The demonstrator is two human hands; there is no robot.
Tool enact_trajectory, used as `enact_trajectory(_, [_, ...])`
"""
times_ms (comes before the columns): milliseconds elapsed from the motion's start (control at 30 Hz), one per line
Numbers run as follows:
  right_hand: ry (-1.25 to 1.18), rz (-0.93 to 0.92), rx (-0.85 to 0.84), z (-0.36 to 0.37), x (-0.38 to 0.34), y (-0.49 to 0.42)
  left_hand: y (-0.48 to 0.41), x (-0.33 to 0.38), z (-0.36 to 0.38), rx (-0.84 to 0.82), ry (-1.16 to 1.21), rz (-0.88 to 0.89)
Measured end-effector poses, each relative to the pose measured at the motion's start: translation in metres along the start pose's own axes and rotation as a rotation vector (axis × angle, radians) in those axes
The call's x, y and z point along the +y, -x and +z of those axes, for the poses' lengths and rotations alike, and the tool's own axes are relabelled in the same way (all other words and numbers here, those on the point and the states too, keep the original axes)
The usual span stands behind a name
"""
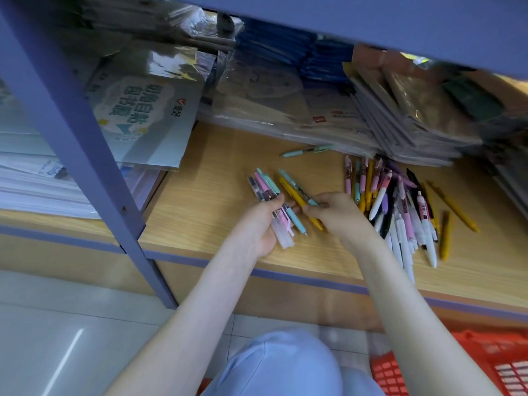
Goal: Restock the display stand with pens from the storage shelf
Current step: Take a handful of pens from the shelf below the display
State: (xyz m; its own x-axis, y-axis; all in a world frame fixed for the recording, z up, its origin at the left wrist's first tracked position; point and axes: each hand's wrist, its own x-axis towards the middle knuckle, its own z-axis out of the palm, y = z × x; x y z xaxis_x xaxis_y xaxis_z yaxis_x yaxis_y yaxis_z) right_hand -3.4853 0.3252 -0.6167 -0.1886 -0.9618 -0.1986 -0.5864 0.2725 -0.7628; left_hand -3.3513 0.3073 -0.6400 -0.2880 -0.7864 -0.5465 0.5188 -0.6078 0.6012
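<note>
Two bare forearms [205, 304], with light blue trousers [280, 364] at the knee.

Left hand [261, 225] gripping pens [266, 184], right hand [337, 212] pinching more (fingers curled), forearms outstretched

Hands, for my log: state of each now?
Left hand: grips a bunch of pens.
Right hand: pinches a yellow pen and a teal pen.

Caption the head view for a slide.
Left hand holds a pen bundle; right hand pinches two more pens over the wooden shelf.
</note>
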Motion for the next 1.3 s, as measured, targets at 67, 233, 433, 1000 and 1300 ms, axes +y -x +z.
enact_trajectory(67, [-0.144,-0.055,-0.002,0.008,-0.002,0.006,-0.002,-0.002,0.001,0.041,0.0,0.058])
enact_trajectory(233, [0.159,-0.331,0.066,0.031,-0.009,0.003,0.0,-0.001,-0.002,-0.004,0.034,0.217])
enact_trajectory(433, [-0.056,-0.291,-0.039,0.031,-0.029,-0.023,0.004,0.025,-0.019,0.073,0.075,0.23])
enact_trajectory(1000, [0.335,-0.108,0.282,0.026,-0.004,-0.049,0.009,0.032,-0.028,-0.031,-0.1,0.177])
enact_trajectory(1300, [-0.427,-0.151,0.208,0.016,0.007,0.027,-0.002,-0.004,0.013,-0.037,-0.031,0.118])
